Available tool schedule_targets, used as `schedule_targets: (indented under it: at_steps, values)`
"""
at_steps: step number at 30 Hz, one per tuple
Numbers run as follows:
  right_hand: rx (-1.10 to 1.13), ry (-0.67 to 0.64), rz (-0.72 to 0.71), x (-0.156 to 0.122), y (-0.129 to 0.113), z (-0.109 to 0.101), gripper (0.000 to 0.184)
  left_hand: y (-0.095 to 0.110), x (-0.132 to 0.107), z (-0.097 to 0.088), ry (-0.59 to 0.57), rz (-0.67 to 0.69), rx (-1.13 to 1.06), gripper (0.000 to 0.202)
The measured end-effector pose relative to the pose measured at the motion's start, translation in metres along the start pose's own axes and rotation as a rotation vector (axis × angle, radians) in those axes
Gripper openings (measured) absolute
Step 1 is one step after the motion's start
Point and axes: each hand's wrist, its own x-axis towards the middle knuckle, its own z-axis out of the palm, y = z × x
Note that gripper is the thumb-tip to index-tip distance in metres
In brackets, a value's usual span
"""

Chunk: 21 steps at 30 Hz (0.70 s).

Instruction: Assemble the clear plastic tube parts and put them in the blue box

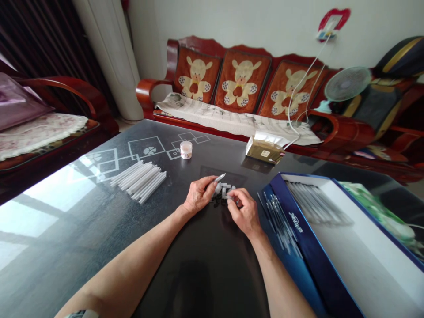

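My left hand (pixel 199 194) is closed around a slim pen (pixel 220 177), whose pale pointed end sticks out past the thumb and forefinger. Most of the pen is hidden in the palm. Close by on the right, my right hand (pixel 244 210) has thumb and fingertips drawn together at a small pile of white plastic pieces (pixel 224 189); what sits between those fingertips is too small to make out. A few small black pieces (pixel 217 202) lie at the near side of the pile, between both hands.
White pen barrels (pixel 139 181) lie in a stack on the left of the dark table (pixel 82 229). Slim refills (pixel 281 225) rest beside a blue box (pixel 311 243) holding a row of pens (pixel 318 203). Farther back stand a small round tub (pixel 186 150) and a tissue box (pixel 265 150).
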Motion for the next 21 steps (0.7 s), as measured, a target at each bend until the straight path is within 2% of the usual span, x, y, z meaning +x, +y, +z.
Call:
schedule_targets:
  at_steps: [4,7,14,21]
  values:
    - [0.591,0.190,0.339,0.007,0.008,0.003,0.027,0.001,-0.002,0.000,-0.148,0.171,0.179,0.031]
    - [0.880,0.264,0.456,0.010,0.013,0.005,0.038,0.000,-0.003,0.001,-0.192,0.219,0.252,0.031]
    - [1.053,0.324,0.534,0.012,0.020,0.004,0.030,0.001,-0.005,0.001,-0.206,0.267,0.324,0.030]
    - [1.063,0.270,0.561,0.011,0.011,0.006,0.032,0.001,-0.006,0.003,-0.245,0.275,0.363,0.031]
